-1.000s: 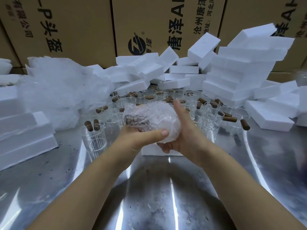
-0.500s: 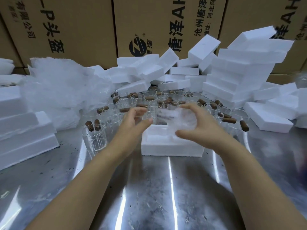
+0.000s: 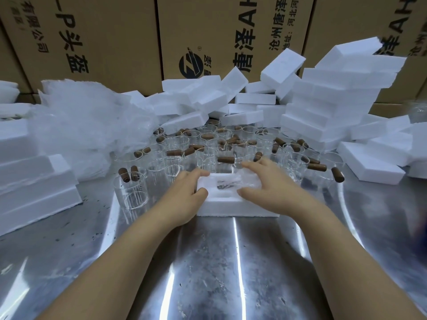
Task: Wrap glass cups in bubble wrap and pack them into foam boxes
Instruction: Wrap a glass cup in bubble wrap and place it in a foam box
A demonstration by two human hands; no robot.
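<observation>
L hand [image 3: 184, 195] grips end of 1 foam box [image 3: 231, 207]; R hand [image 3: 270, 185], fingers straight, presses 1 wrapped cup [image 3: 227, 183] into it. Dozens of glass cups [image 3: 131, 192] behind. Steel tabletop [image 3: 208, 262], 3 cartons [image 3: 115, 31].

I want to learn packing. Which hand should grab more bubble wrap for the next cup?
Probably the left hand: the bubble wrap pile lies on its side, while the right hand, pressing the wrapped cup into the foam box, would reach across.
</observation>
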